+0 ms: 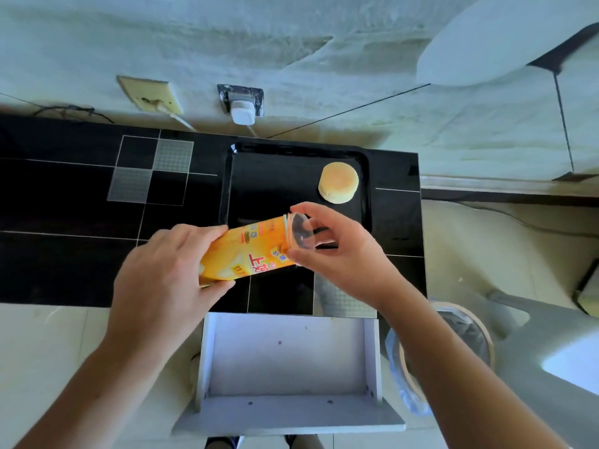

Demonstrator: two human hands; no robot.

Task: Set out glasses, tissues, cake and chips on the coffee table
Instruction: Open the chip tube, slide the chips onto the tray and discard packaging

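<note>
My left hand [165, 270] grips the lower end of a yellow chips can [246, 251], held tilted over the black coffee table [64, 205]. My right hand [337, 251] pinches the can's clear plastic lid [301, 231] at its upper end. Behind the can, a black tray [275, 170] lies on the table. A round pale cake [338, 182] sits in the tray's far right corner.
An open white drawer [288, 358] juts out below the table's front edge. A lined bin [453, 345] stands on the floor to the right. Wall sockets with a white plug [242, 112] are behind the table. A white seat [505, 37] is at the upper right.
</note>
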